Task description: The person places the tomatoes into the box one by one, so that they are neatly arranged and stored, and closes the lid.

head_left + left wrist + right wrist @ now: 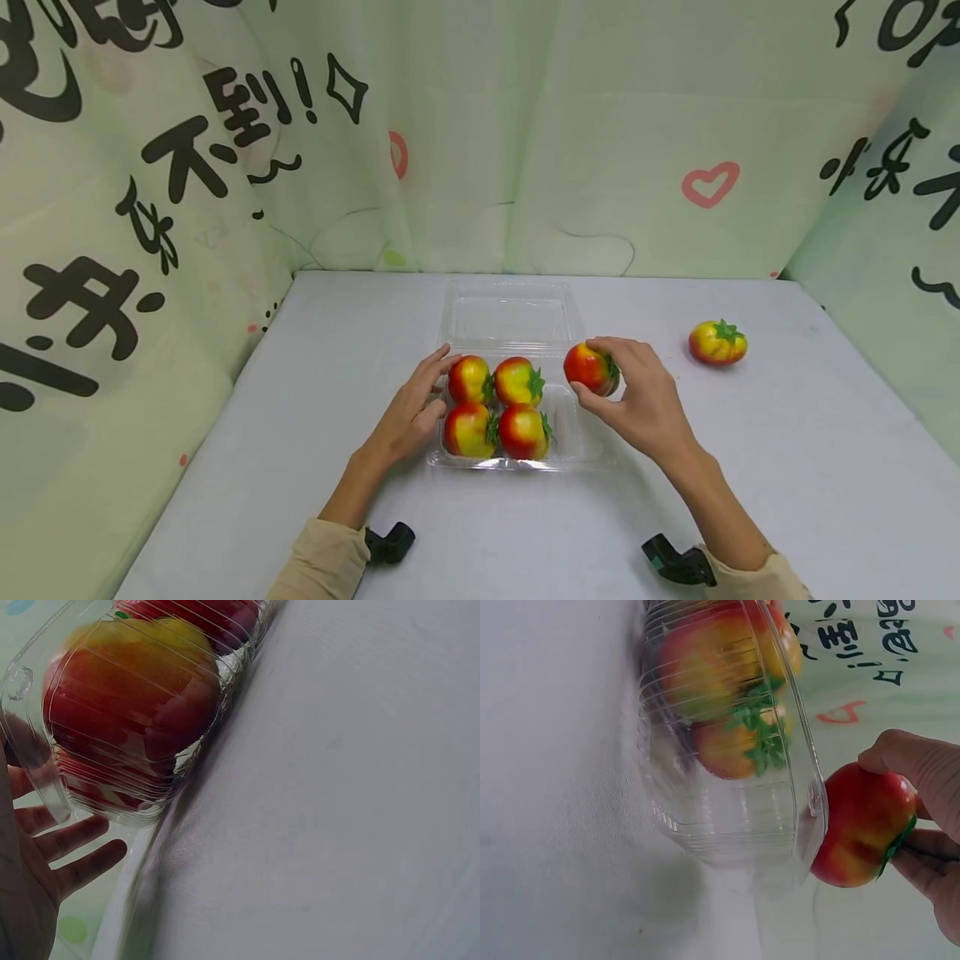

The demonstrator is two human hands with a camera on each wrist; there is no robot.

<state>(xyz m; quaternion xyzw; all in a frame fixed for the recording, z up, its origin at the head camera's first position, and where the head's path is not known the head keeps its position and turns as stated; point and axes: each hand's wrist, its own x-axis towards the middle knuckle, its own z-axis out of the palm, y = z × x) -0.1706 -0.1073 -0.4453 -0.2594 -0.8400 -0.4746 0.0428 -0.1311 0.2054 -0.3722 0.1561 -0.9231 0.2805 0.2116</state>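
A clear plastic clamshell box (577, 429) lies on the table with its lid (513, 317) folded back. Several red-and-yellow persimmons (470, 431) with green leafy tops fill its left and middle parts in two rows. My right hand (637, 400) pinches another persimmon (591, 369) between thumb and fingers, over the box's back right part. In the right wrist view this held persimmon (862, 825) appears beside the box rim. My left hand (408, 412) rests at the box's left edge, beside the persimmons. The left wrist view shows its fingers (71, 844) spread and fairly straight by the box wall.
One more persimmon (717, 342) lies on the white table (300, 467) at the back right. Green printed curtains (465, 167) hang behind and at both sides of the table. Black wrist devices (678, 562) sit at both cuffs.
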